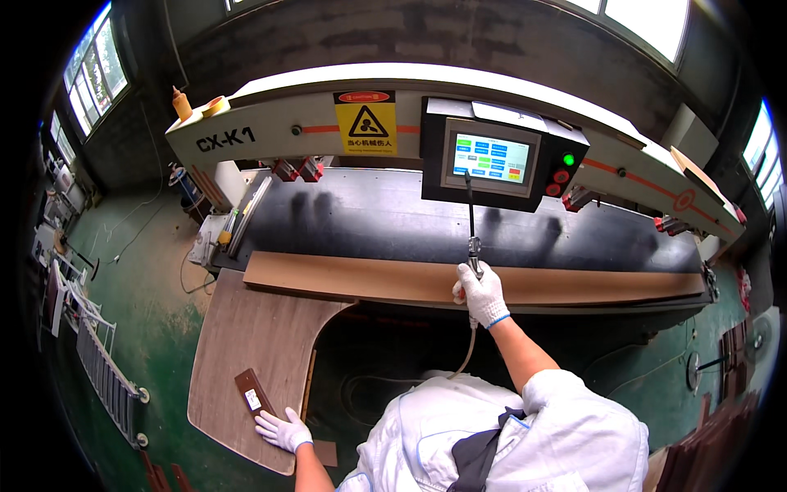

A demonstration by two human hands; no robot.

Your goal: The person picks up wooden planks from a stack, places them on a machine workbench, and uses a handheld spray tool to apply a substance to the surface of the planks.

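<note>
My right hand, in a white knitted glove, is closed around the grip of an air blow gun. The gun's long thin nozzle points away from me, and its tip overlaps the lower part of the lit touchscreen; I cannot tell whether they touch. A pale hose runs down from the gun toward my body. On the left, my gloved left hand lies with fingers stretched out on the wood-grain side table. Its fingertips are at the near end of a small dark brown strip bearing a white label.
A long brown board lies along the front of the machine's black bed. Above spans the white machine beam with a yellow warning sign and lit buttons. A roller stand stands at left, a fan at right.
</note>
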